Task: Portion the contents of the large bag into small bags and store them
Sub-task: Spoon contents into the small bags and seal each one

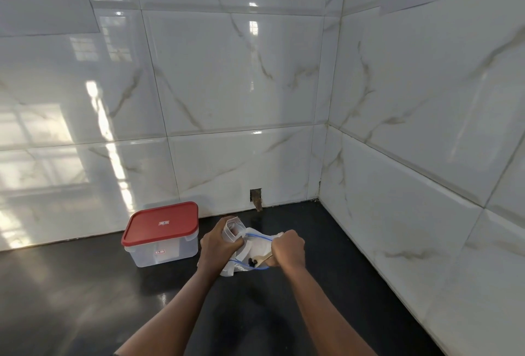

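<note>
While the left hand [217, 244] curls round a small bag [234, 229], holding its mouth up and open, the right hand [288, 249] is closed in a fist on what looks like a wooden scoop [262, 259], whose tip lies inside the large bag [257, 247]. That large bag, with a blue zip line at its mouth, sits slumped on the dark worktop [85, 298] between and under the two hands, touching the small bag's side. A few dark pieces [252, 262] show near the scoop, though I cannot tell what they are.

I judge the step to be scooping: a portion is being taken from the large bag for the small one, which seems to hold little so far. The next move calls for lifting the scoop level, carrying it left over the small bag's mouth and tipping it without spilling, with the left hand holding that mouth wide.

Just left of the hands, near the tiled wall [227, 85], stands a clear box [167, 250] with its red lid [162, 223] on. It is probably where filled bags go, and the lid would have to come off first.
</note>
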`<action>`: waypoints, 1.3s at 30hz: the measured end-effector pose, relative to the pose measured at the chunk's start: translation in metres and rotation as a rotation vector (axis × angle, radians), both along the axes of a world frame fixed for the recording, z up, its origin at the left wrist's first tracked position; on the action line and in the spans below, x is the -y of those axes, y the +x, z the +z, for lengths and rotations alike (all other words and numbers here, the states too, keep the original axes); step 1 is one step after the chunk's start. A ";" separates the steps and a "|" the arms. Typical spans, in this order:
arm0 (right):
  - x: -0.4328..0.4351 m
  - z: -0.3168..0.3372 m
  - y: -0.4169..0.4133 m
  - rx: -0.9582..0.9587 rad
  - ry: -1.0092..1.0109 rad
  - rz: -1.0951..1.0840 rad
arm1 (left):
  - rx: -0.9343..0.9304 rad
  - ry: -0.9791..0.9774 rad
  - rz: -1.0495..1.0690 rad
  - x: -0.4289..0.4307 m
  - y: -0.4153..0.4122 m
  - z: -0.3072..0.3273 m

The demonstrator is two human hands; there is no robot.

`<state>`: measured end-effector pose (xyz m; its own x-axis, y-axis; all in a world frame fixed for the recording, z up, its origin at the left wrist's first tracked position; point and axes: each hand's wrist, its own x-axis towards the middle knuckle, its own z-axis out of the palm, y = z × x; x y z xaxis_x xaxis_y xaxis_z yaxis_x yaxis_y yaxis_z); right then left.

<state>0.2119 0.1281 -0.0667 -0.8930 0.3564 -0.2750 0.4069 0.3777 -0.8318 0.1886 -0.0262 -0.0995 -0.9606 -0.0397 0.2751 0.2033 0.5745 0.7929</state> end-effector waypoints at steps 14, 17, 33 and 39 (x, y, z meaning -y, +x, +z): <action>-0.038 0.022 -0.007 0.057 -0.348 -0.025 | 0.030 -0.018 0.022 -0.001 -0.002 0.002; -0.050 0.039 -0.006 0.069 -0.379 0.032 | 0.022 -0.016 0.023 -0.001 -0.003 0.003; -0.025 0.083 -0.002 -0.279 -0.113 0.263 | 0.027 -0.005 0.023 -0.007 -0.011 0.001; -0.013 0.082 0.004 -0.411 0.198 0.367 | 0.018 0.011 0.030 -0.006 -0.013 0.002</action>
